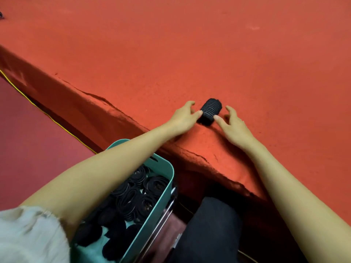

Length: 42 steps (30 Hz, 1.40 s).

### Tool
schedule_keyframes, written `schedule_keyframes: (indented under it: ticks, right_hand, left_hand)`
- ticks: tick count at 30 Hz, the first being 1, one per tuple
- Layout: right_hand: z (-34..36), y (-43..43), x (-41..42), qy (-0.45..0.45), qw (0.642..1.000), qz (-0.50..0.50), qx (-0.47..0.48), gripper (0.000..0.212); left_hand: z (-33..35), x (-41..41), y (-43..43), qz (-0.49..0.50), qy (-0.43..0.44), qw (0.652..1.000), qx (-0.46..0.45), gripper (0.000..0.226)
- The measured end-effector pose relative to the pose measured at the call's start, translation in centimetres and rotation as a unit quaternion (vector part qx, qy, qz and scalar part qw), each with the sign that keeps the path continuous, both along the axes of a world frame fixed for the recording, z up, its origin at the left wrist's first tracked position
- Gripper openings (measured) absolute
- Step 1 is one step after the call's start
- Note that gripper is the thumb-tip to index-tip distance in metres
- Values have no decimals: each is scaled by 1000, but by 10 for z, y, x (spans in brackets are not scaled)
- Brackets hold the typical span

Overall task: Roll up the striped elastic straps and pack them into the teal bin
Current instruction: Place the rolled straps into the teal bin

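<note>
Strap roll [209, 112] was noted on red surface [247, 54], flanked by left hand [187, 115] and right hand [233, 124], both loosely spread, barely touching. Rolling judged done; gripping and transfer into teal bin [165, 168] required.

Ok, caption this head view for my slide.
Left hand and right hand touch a rolled strap on red surface, teal bin nearby.

Even warm light, soft shadows, wide-angle edge distortion.
</note>
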State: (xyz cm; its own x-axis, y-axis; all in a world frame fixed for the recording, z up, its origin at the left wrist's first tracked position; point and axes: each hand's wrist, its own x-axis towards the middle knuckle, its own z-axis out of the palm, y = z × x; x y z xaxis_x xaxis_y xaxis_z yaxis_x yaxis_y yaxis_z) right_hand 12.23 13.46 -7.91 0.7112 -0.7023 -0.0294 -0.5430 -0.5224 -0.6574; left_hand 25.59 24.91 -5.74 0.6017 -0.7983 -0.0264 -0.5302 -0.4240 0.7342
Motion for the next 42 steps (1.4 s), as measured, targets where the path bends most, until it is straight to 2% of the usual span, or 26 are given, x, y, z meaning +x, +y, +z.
schedule_keyframes:
  ticks: [3,6,9,12,16,19,23,26,28,33,37,42]
  right_hand:
    - [4,-1,9,-57,996,-40,59,57]
    - [0,-2,15,-76,992,-69,71,53]
    - [-9,0,15,-91,993,-51,47,51]
    - [-10,7,7,-173,983,-2,60,57]
    - [1,32,1,-229,966,93,77,75]
    - [12,56,0,-255,951,153,82,82]
    - [26,93,-1,-212,942,247,75,88]
    - [21,125,5,-150,933,325,-24,81]
    - [15,148,11,-131,916,373,-71,73]
    - [5,199,28,-112,882,451,-83,56]
    - [-6,237,41,-50,870,482,-90,56]
    - [-18,268,56,29,848,522,-91,47]
  left_hand:
    - [-3,-2,-17,6,44,999,1,48]
    - [-8,-1,-27,31,86,996,-23,49]
    - [-9,0,-27,49,134,988,-52,46]
    - [-3,0,-18,46,164,983,-73,48]
    - [4,-2,13,-18,101,991,-85,58]
    - [8,-6,50,-48,32,992,-116,57]
    - [10,-12,120,-42,-50,991,-114,49]
    - [7,-16,174,-34,-97,991,-84,49]
    - [3,-19,205,-7,-76,994,-77,49]
    - [-21,-24,271,98,3,992,-83,59]
    - [-44,-28,311,118,18,991,-56,54]
    - [-58,-20,341,101,6,992,71,51]
